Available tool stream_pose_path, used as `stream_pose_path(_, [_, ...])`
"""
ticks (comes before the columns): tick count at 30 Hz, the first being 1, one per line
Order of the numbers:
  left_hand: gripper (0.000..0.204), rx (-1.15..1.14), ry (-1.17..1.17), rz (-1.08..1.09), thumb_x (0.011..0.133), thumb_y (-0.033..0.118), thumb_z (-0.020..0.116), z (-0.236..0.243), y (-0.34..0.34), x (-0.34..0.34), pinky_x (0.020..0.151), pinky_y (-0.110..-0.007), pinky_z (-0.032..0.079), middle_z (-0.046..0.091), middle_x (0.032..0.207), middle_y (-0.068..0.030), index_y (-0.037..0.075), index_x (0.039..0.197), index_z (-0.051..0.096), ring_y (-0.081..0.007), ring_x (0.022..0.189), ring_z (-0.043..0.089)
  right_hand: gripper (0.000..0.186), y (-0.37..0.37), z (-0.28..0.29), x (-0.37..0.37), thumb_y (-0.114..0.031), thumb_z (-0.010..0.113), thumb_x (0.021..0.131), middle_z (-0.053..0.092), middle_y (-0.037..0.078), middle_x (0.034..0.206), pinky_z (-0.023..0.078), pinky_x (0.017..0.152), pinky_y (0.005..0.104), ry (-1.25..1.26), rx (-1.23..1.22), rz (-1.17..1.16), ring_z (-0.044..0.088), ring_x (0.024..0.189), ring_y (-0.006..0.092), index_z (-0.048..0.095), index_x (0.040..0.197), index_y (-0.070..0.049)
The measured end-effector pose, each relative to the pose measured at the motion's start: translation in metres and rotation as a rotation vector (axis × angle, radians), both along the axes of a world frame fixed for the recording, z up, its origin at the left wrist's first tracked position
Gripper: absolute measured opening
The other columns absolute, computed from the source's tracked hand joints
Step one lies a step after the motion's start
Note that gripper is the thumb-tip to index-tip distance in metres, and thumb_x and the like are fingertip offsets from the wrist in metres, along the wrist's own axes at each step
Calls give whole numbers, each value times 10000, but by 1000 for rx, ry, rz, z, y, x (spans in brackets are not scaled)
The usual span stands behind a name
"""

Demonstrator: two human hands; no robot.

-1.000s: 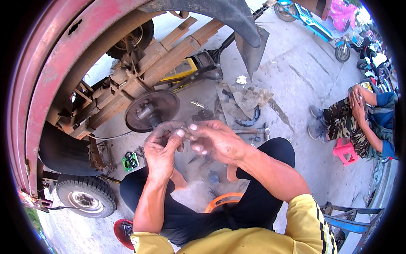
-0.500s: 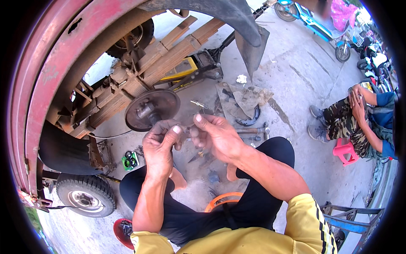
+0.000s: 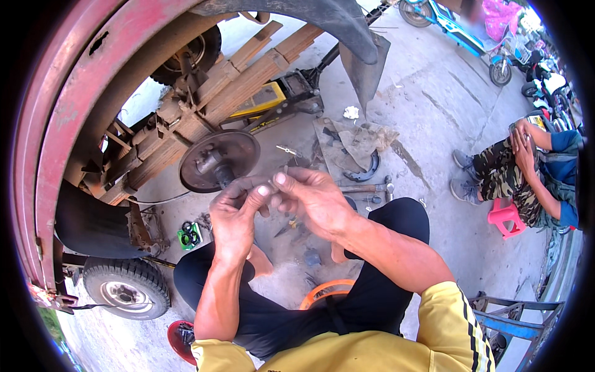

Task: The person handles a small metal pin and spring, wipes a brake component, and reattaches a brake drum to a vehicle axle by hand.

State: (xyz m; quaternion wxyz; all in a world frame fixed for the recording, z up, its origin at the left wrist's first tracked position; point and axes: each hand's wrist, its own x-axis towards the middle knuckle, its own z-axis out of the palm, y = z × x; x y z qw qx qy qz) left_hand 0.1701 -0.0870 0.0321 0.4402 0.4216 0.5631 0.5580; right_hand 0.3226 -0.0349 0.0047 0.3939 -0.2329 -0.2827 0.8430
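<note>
Both hands are raised in front of the rusty round brake plate (image 3: 201, 146) with its protruding axle end. My left hand (image 3: 234, 214) has thumb and forefinger pinched together. Against its fingertips comes my right hand (image 3: 316, 201), also in a pinch, its fingers curled. Whatever lies between the fingertips is too small and blurred to name. Both hands look dark with grease. Just beyond them on the ground lies a small pale metal piece (image 3: 287, 150). Farther right, a curved brake shoe (image 3: 370, 167) rests by a dirty cloth (image 3: 378, 137).
A hammer (image 3: 372, 188) lies right of my hands. To the left are a green packet with black rings (image 3: 189, 235), a tyre (image 3: 127, 288) and a red bowl (image 3: 181, 341). The red vehicle body (image 3: 68, 118) arches above a yellow jack (image 3: 263, 99). At right a person sits on a pink stool (image 3: 507, 218).
My right hand has moved slightly left, bringing its fingertips closer to my left hand's. The view has shifted a little; the things on the ground stay put.
</note>
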Motion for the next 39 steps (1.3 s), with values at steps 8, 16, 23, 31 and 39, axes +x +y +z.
stream_pose_path(8, [234,28,-43,16,923,161,709,-4,2,-2,653,-235,492,708,886,-43,9,1101,702,-104,731,623,285,3,2,3,-263,676,956,670,49,892,520,667,239,22,-33,-18,632,748,119,677,1050,6])
stream_pose_path(16, [223,24,-51,19,925,134,701,-1,2,-2,664,-219,494,720,914,-48,5,1107,702,-90,743,629,299,4,1,3,-291,675,955,666,33,888,510,661,226,1,-51,-3,607,722,89,678,1049,-8])
stream_pose_path(23, [209,40,-49,14,924,122,700,-3,1,-2,656,-232,492,719,928,-64,2,1095,704,-97,739,619,280,3,1,1,-276,676,955,664,35,877,506,653,227,1,-58,-6,600,713,93,677,1034,-7])
stream_pose_path(31, [117,30,-35,-7,919,90,694,3,1,-1,662,-256,471,699,899,-51,0,994,706,-107,734,572,265,-1,6,-2,-242,673,957,672,56,891,516,651,227,-32,-20,1,635,748,118,672,1027,13])
stream_pose_path(39, [109,3,-31,-8,938,104,669,6,0,-5,679,-257,483,693,875,-42,7,984,688,-101,735,574,279,-3,6,-3,-230,654,969,691,76,934,565,722,244,-12,-1,37,673,803,147,672,1086,23])
